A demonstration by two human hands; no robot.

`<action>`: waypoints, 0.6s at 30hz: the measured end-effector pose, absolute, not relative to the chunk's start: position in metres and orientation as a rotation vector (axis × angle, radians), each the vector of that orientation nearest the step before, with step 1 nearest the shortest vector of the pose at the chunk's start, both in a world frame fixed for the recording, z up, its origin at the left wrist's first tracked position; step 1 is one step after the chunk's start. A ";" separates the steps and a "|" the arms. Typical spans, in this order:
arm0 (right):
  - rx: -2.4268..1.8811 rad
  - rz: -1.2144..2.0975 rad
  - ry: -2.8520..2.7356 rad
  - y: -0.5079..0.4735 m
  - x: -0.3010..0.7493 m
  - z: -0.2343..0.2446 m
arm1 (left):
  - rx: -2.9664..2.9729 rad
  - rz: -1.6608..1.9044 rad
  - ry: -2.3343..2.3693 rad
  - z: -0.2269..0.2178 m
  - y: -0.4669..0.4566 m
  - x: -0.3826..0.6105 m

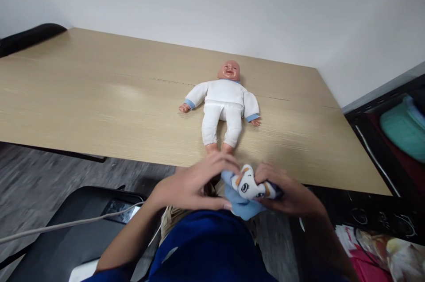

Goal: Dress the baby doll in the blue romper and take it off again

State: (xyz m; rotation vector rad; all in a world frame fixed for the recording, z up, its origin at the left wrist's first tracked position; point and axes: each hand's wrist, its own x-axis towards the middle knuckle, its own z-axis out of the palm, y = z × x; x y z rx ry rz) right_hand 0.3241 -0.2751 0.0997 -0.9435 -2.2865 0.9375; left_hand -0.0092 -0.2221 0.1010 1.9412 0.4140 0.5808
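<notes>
We're working a soft blue-and-white cloth [247, 195] just this side of the table [99, 100], about 6 o'clock from the doll [223, 105] lying face-up. Our right hand [287, 189] is pinching the printed white part, while our left hand [195, 182] is gripping the blue side between thumb and fingertips, bit blurry though. Guessing we're adjusting or opening it up, so the next move is probably calling for light, even tension from both hands.
</notes>
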 end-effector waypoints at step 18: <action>-0.647 0.653 -2.211 -0.065 0.303 0.213 | 2.092 0.993 0.253 0.184 -0.018 0.021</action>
